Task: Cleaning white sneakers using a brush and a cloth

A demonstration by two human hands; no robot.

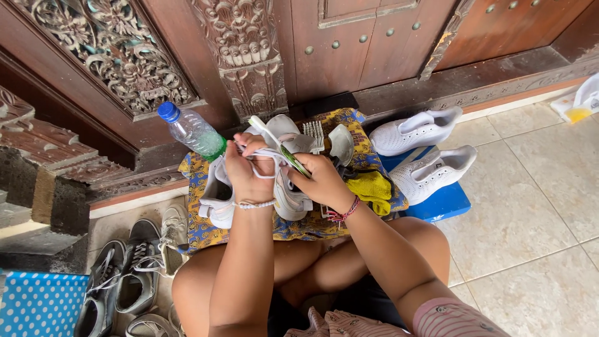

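Head view: seated person's left hand pinches a white lace on a white sneaker over a patterned cloth; right hand grips a toothbrush. Another white pair rests well apart, seemingly finished; grey shoes wait untouched.

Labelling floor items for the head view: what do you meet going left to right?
Blue polka-dot mat → grey lace-up sneakers → clear plastic bottle with blue cap → yellow cloth → pair of white sneakers → white plastic bag with yellow inside.
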